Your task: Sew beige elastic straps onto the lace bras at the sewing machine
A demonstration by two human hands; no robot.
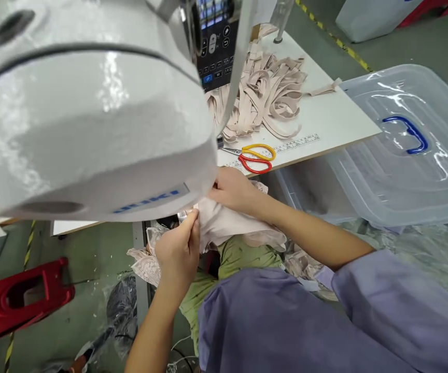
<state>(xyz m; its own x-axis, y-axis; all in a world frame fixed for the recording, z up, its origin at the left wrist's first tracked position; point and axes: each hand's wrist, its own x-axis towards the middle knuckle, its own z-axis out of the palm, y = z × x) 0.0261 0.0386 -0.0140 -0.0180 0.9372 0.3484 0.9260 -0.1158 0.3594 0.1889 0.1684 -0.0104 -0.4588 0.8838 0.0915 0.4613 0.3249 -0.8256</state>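
A pale pink piece of fabric (224, 224) hangs between my hands, just under the front of a white sewing machine (103, 140). My left hand (179, 246) pinches its edge between thumb and forefinger. On the right, my right hand (234, 189) is closed on the same fabric, its fingertips partly hidden behind the machine head. Lace trim (146, 264) spills out at the lower left of the cloth. The needle area is hidden by the machine. Scissors with one yellow and one red handle (257, 158) lie on the table beyond my right hand.
A heap of beige fabric straps (266, 93) lies on the white table (336, 116), near a printed ruler scale (297, 142). To the right is a clear plastic bin with a blue-handled lid (399, 171). A red stool (22, 300) is on the floor at left.
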